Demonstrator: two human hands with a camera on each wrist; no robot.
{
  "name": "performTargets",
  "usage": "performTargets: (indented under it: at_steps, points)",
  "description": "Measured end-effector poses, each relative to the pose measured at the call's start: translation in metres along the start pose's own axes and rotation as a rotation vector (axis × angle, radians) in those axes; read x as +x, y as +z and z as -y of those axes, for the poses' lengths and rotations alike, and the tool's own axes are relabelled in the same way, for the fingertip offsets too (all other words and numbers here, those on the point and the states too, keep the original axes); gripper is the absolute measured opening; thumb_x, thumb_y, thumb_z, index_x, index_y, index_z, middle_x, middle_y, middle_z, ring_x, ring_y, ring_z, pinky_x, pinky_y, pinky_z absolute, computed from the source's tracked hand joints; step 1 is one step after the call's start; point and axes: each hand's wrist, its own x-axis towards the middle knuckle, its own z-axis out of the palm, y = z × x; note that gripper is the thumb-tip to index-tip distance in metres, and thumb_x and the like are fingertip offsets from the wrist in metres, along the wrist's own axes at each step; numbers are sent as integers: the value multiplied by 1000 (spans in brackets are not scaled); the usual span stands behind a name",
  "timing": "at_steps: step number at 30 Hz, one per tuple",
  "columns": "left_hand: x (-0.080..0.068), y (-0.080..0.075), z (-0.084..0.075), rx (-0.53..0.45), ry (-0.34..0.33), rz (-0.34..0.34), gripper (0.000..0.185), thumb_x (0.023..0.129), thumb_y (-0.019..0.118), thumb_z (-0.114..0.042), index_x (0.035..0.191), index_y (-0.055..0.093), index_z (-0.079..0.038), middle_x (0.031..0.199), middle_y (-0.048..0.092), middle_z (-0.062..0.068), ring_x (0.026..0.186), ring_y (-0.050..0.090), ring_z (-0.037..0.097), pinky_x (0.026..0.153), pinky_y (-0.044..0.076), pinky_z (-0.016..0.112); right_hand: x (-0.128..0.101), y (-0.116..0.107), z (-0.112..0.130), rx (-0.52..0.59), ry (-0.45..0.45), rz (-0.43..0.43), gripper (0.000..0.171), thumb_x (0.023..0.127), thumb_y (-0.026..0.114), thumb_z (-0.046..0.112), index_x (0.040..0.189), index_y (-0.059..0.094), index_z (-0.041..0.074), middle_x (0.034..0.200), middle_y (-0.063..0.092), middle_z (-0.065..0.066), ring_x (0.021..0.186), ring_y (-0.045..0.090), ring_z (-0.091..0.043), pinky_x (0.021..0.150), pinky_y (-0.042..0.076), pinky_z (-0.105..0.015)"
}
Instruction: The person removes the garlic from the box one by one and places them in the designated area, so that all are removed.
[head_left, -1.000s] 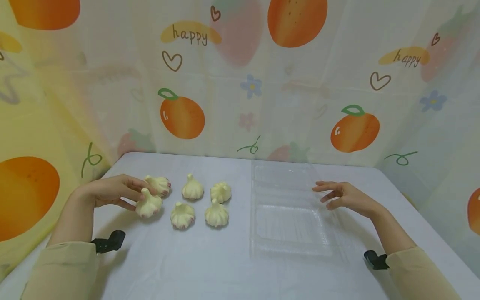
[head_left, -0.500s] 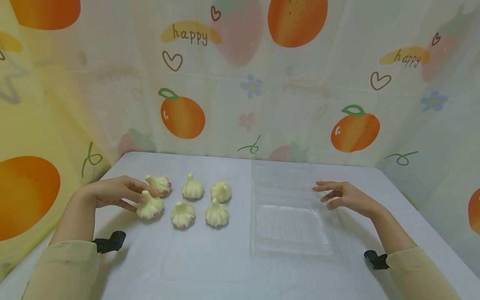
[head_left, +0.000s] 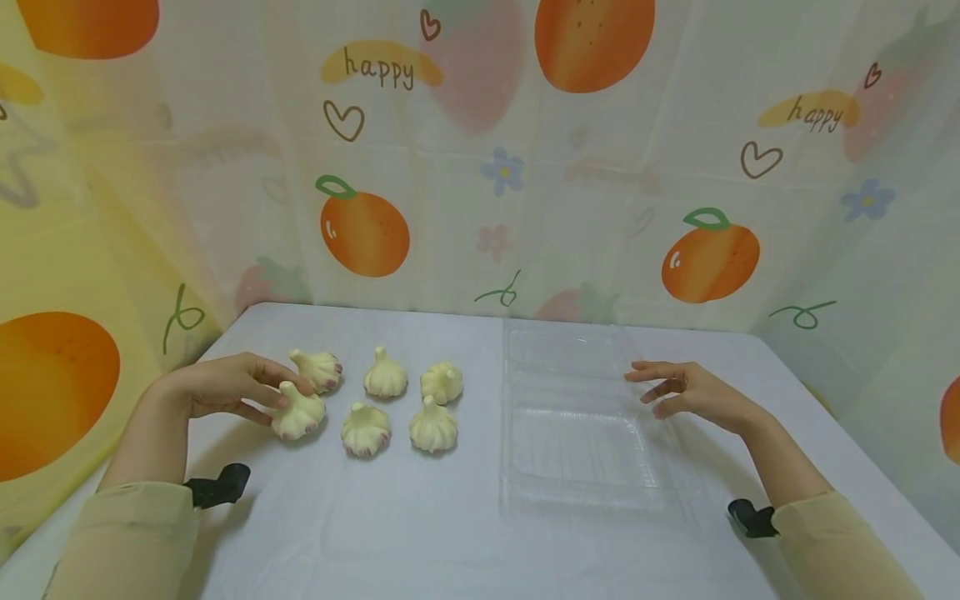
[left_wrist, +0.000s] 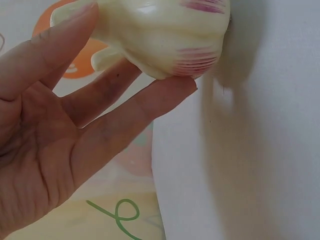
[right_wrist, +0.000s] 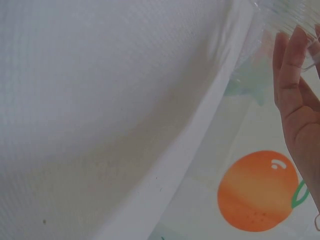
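Observation:
My left hand (head_left: 232, 386) pinches a garlic bulb (head_left: 298, 414) at the left end of a group of garlic. In the left wrist view the thumb lies along the pale stem of this garlic bulb (left_wrist: 165, 37), and another finger touches its purple-streaked side. Just behind it sits another bulb (head_left: 321, 372), partly overlapped by the fingers. On the right, my right hand (head_left: 701, 398) is at the right edge of a clear plastic container (head_left: 581, 483), its fingers fairly straight. The right wrist view shows the fingers (right_wrist: 292, 65) right at the transparent plastic, with the thumb mostly out of frame.
Several more garlic bulbs (head_left: 386, 377) stand between the left hand and the container. All of it is on a white-covered table (head_left: 420, 533). A fruit-print curtain (head_left: 450, 167) hangs behind and along both sides. Dark wrist cameras (head_left: 221, 485) stick out from both cuffs.
My left hand and the pinched garlic bulb have dropped very slightly from their position a second ago. The right hand, the container and the other bulbs stay where they were.

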Motion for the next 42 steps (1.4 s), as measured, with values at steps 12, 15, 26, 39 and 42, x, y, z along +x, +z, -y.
performTargets:
  at_steps: [12, 15, 26, 39, 42]
  points:
    - [-2, 2, -5, 22, -4, -13, 45, 91, 58, -21, 131, 50, -4, 135, 47, 10, 106, 54, 9, 90, 53, 41, 0, 0, 0, -10, -1, -4, 50, 84, 62, 10, 133, 51, 6, 151, 28, -21, 110, 59, -36, 90, 49, -37]
    - [-3, 3, -7, 25, -12, -27, 47, 90, 59, -22, 133, 49, -4, 141, 40, 16, 110, 51, 9, 89, 53, 41, 0, 0, 0, -7, -5, -5, 50, 84, 62, 9, 133, 51, 6, 151, 28, -20, 110, 59, -35, 90, 48, -36]
    - [-6, 2, -8, 37, -25, -33, 48, 91, 58, -24, 134, 48, -6, 145, 38, 22, 128, 45, 24, 89, 53, 43, -1, 0, 0, 3, -12, -5, 50, 84, 62, 9, 133, 51, 5, 151, 28, -21, 109, 59, -36, 89, 47, -34]
    - [-6, 2, -5, 19, -34, -31, 49, 91, 58, -25, 135, 46, -4, 143, 39, 24, 114, 53, 8, 89, 53, 43, 0, 0, -1, 3, -12, -3, 51, 84, 62, 8, 133, 50, 5, 151, 28, -20, 109, 59, -35, 90, 47, -36]
    - [-7, 2, -5, 19, -25, -37, 49, 92, 57, -24, 135, 46, -4, 144, 38, 24, 117, 52, 12, 89, 53, 43, 0, 0, -1, 3, -11, -3, 50, 84, 62, 8, 133, 50, 5, 151, 28, -20, 109, 59, -35, 90, 47, -34]
